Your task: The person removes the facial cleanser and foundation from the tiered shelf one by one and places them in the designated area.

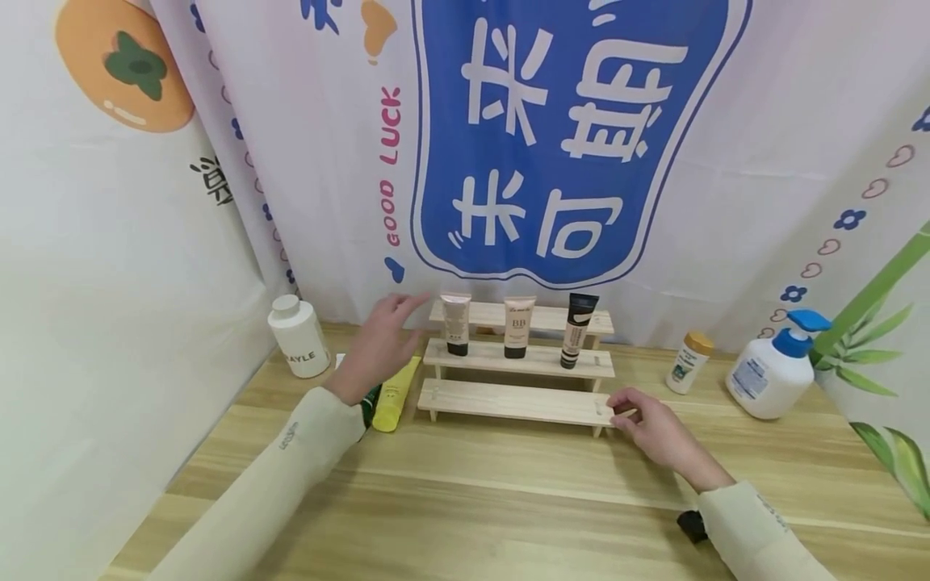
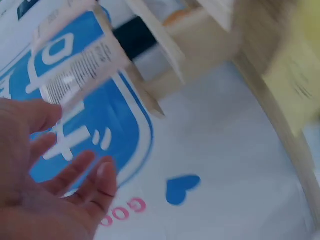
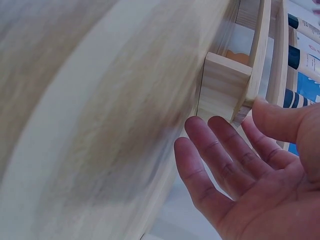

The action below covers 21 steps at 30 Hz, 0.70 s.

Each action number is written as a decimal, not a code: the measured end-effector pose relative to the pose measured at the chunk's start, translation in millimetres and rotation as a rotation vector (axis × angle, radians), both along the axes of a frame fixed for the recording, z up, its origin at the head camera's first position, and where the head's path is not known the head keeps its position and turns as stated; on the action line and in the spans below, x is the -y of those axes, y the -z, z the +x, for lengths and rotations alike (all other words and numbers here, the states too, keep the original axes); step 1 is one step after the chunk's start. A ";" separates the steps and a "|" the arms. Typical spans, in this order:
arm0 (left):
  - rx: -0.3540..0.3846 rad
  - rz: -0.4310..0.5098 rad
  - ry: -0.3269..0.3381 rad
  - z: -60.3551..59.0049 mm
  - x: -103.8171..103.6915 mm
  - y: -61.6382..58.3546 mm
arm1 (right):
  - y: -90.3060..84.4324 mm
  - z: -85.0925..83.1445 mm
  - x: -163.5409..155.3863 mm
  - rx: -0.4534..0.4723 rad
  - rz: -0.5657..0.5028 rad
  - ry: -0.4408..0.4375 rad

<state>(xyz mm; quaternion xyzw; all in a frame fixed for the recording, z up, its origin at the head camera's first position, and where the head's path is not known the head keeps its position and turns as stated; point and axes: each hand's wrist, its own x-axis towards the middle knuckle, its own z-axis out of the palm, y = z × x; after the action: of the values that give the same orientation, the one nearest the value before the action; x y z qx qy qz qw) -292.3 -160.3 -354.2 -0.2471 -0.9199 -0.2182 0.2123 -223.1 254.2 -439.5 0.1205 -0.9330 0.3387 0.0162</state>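
Observation:
A three-step wooden rack stands on the table. On its middle step three tubes stand upright: a pinkish tube, a BB cream tube and a black-and-beige tube. My left hand is held in the air by the rack's left end, fingers spread and holding nothing; the left wrist view shows the pinkish tube just beyond my thumb. My right hand is at the right end of the lowest step. There the thumb appears to touch the step's corner, while the other fingers are loosely extended.
Under my left forearm lie a yellow tube and a partly hidden green one. A white bottle stands at left. At right are an orange-capped bottle, a blue-topped pump bottle and a black object beside my right sleeve.

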 end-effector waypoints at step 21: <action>-0.109 0.190 0.126 -11.5 -34.5 14.6 | 0.2 -0.1 0.0 0.011 -0.017 0.009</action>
<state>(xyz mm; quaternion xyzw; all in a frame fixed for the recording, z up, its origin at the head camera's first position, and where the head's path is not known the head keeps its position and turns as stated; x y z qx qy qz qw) -303.8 -125.9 -368.8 -0.2945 -0.8648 -0.3037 0.2703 -223.2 254.2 -439.7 0.1144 -0.9307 0.3471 0.0136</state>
